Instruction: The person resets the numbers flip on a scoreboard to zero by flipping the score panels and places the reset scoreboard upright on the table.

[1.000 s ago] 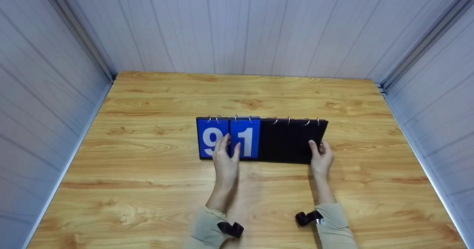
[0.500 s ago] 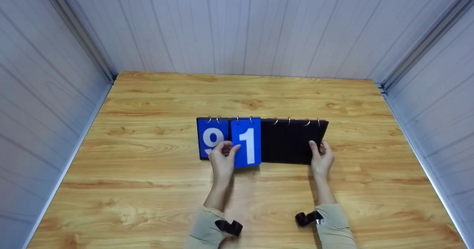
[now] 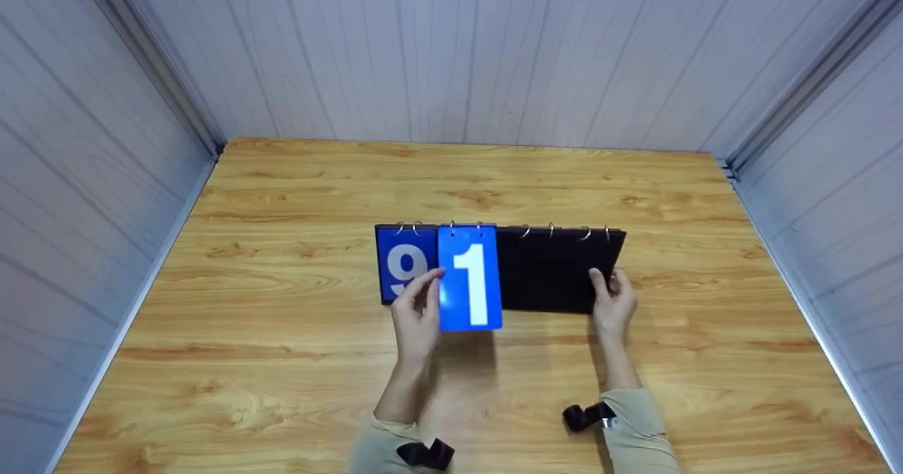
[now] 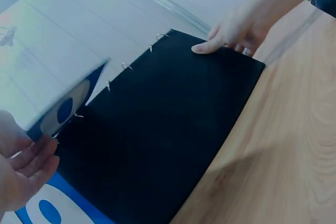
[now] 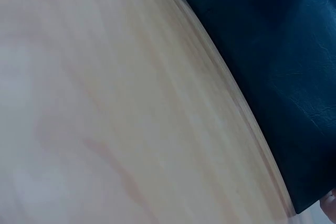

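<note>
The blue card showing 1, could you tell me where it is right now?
In the head view, the blue 1 card hangs mid-table, pinched by the left hand, beside the 9 card.

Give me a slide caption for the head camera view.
Left hand lifts blue "1" flip card on black ring-bound scoreboard; right hand holds its corner.

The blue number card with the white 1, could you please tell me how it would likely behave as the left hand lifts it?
The blue number card with the white 1 looks stiff: it stays flat while the left hand pinches only its edge. It probably swings rather than slides, since metal rings hinge its top to the black flip scoreboard. It seems light; the right hand steadies the board.
</note>
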Demonstrator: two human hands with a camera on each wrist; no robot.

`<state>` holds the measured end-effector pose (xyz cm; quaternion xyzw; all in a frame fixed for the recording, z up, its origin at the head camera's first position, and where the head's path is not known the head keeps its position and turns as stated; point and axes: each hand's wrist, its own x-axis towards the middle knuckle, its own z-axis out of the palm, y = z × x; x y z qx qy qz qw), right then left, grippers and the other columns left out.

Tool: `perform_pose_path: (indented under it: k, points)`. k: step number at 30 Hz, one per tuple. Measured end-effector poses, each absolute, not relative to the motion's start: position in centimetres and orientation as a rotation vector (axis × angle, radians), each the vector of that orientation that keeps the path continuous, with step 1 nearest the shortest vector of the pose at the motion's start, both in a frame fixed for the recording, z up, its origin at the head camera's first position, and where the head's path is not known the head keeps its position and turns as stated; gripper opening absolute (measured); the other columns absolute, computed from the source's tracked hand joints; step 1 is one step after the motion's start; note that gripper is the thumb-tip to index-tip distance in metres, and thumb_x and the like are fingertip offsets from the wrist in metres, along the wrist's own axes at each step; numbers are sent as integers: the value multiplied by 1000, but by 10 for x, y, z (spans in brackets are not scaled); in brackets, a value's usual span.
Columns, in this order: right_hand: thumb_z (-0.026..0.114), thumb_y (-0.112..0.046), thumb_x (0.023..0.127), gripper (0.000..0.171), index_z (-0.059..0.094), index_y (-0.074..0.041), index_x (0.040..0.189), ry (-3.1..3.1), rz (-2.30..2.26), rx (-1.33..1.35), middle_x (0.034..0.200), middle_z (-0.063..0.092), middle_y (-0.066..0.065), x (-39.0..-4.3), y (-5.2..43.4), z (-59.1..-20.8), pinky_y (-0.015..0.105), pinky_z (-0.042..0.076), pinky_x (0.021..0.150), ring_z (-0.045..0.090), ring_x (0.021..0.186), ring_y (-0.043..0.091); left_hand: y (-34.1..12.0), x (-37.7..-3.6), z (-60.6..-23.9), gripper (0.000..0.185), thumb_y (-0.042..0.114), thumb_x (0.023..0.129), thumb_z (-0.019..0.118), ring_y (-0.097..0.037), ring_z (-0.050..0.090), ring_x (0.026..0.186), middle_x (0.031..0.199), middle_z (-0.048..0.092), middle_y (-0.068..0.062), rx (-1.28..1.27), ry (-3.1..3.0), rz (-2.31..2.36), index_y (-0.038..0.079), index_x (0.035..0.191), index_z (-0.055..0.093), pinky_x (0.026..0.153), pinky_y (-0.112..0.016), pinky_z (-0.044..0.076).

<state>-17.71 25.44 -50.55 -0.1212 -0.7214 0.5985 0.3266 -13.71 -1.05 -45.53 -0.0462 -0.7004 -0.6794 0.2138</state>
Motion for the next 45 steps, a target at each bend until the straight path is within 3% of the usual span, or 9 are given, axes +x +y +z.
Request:
perform_pose_path:
  k: [6, 13, 18, 22, 26, 32, 40, 45]
  points:
    - [64, 0, 80, 15, 56, 12, 83, -1876, 1587, -327, 65, 61, 7, -177, 255, -505, 13, 38, 49, 51, 54, 11, -14, -136, -429, 20, -17, 82, 48, -32, 56, 94, 99, 59, -26, -280, -1875, -1885, -16, 99, 58, 82, -32, 46]
    - [63, 0, 80, 15, 56, 13, 83, -1871, 1601, -330, 63, 59, 6, -178, 254, -506, 13, 38, 50, 48, 54, 8, -20, -161, -411, 19, -20, 74, 57, -29, 56, 80, 85, 60, -22, -338, -1828, -1711, -13, 90, 62, 73, -31, 49]
    - [63, 0, 80, 15, 56, 13, 82, -1887, 1563, -314, 61, 56, 7, -178, 254, -508, 12, 36, 48, 45, 51, 4, -21, -179, -403, 18, -22, 70, 58, -32, 56, 77, 85, 57, -23, -392, -1813, -1566, -13, 84, 64, 68, -33, 48]
    - [65, -6, 80, 16, 58, 8, 82, -1923, 1506, -327, 55, 52, 2, -183, 259, -519, 14, 32, 44, 38, 46, 1, -23, -194, -406, 12, -15, 72, 63, -29, 58, 77, 86, 62, -20, -421, -1820, -1523, -8, 81, 66, 67, -30, 48]
    - [66, -8, 80, 16, 58, 6, 81, -1927, 1504, -317, 54, 50, -4, -190, 265, -530, 14, 31, 44, 37, 46, 0, -25, -210, -417, 6, -4, 71, 69, -20, 61, 69, 76, 66, -11, -441, -1793, -1531, -3, 77, 69, 62, -24, 47]
    - [63, 2, 79, 13, 54, 12, 79, -1898, 1538, -272, 56, 49, 6, -182, 255, -511, 13, 30, 44, 37, 48, 2, -24, -222, -415, 7, -3, 73, 67, -24, 61, 65, 73, 66, -14, -457, -1796, -1574, -6, 79, 69, 59, -22, 47]
    - [63, 1, 80, 14, 55, 12, 81, -1903, 1533, -280, 57, 49, 6, -178, 254, -509, 12, 31, 46, 39, 49, 2, -22, -246, -403, 12, 3, 78, 65, -21, 62, 71, 79, 66, -15, -313, -1985, -1644, -6, 85, 68, 64, -24, 49]
    - [63, 1, 80, 14, 55, 13, 81, -1893, 1552, -272, 58, 52, 8, -179, 256, -508, 13, 33, 47, 41, 50, 3, -18, -259, -398, 15, 7, 79, 66, -18, 60, 68, 80, 66, -14, -203, -2121, -1623, -5, 86, 68, 61, -24, 47]
